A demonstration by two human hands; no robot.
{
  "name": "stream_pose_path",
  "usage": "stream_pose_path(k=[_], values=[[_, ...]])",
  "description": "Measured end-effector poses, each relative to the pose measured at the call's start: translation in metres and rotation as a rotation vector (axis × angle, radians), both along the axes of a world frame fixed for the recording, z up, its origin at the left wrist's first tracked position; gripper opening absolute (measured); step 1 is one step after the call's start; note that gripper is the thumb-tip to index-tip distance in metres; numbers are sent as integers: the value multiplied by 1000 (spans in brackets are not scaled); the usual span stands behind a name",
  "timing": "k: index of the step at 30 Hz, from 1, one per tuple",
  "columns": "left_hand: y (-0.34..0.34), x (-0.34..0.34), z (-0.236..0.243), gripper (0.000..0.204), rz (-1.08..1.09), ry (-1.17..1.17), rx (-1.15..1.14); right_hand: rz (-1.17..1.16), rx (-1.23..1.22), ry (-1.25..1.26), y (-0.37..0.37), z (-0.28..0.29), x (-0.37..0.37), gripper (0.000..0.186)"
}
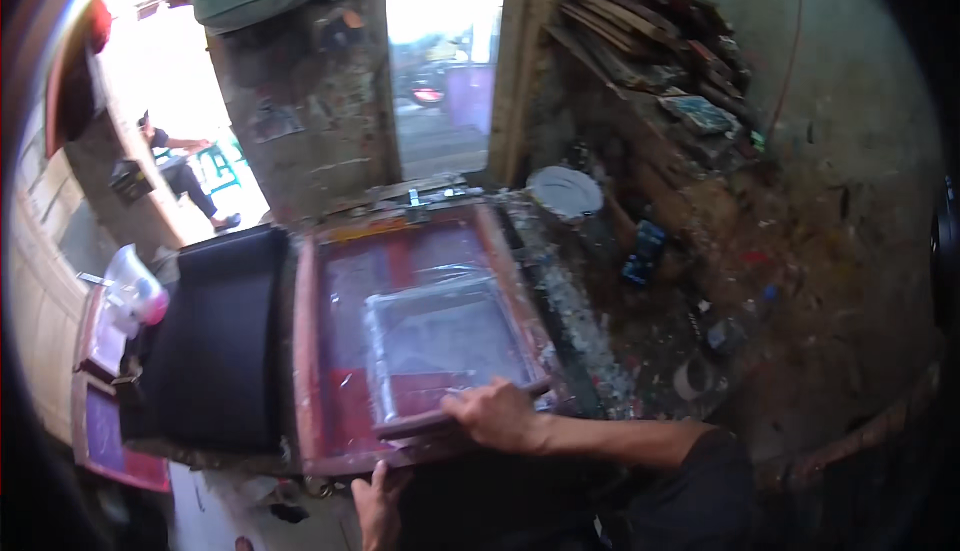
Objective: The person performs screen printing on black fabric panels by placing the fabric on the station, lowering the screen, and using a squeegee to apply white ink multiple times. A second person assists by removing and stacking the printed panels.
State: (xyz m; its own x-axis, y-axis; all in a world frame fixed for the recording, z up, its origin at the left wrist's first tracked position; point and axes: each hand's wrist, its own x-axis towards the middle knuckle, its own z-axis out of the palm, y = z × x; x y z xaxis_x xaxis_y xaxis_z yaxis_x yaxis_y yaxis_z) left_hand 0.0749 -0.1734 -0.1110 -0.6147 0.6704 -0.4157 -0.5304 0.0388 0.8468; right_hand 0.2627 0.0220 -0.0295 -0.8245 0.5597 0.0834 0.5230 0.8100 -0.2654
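My right hand [495, 417] is closed on a dark bar [420, 425] like a squeegee handle, fingers curled over it from the near side; the bar lies across the near end of the mesh, tilted a little, its right end farther off than its left. Under it, a large screen-printing frame [308, 351], wooden rim stained reddish, in front of me at mid-bench; purple and red show through the mesh, and a paler rectangle [450, 331] with bright, shiny edges takes up its near right part. My left hand [375, 511] is at the near edge of the frame, left of the right hand, thumb pointing up beside the rim; what the fingers do is hidden, so I cannot tell whether they grip. Metal hardware [437, 196] at the frame's far end. Just left of the frame, a black sheet-like covering [220, 341]; beyond its left edge, a translucent jug [135, 281] with a pink patch, and a small frame with purple mesh [118, 436] nearer me. To the right: paint-crusted bench, a round white lid [565, 192] far off, a tape roll [693, 379] nearer. Far right, stacked boards [640, 26]. Far left, through a bright opening, a seated person [185, 166].
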Motion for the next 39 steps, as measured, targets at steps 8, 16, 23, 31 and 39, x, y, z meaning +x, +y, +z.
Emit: stream_pose_path(k=[8, 16, 23, 31, 39], values=[[-14, -33, -28, 52, -248, -98, -189, -28, 212, 109, 197, -27, -95, 15], [-3, -41, 4, 42, -419, -59, -305, -69, 344, 149, 163, -55, -77, 34], [-12, -35, 1, 43, -341, -45, -309, 20, 374, -5, 11, -41, -18, 5], [-9, -34, 1, 43, -216, -18, -107, -4, 270, -24, -18, 15, -2, 42], [68, -63, 112, 51, -49, 793, 413, -238, 686, 459, 30, 163, -30, 56]])
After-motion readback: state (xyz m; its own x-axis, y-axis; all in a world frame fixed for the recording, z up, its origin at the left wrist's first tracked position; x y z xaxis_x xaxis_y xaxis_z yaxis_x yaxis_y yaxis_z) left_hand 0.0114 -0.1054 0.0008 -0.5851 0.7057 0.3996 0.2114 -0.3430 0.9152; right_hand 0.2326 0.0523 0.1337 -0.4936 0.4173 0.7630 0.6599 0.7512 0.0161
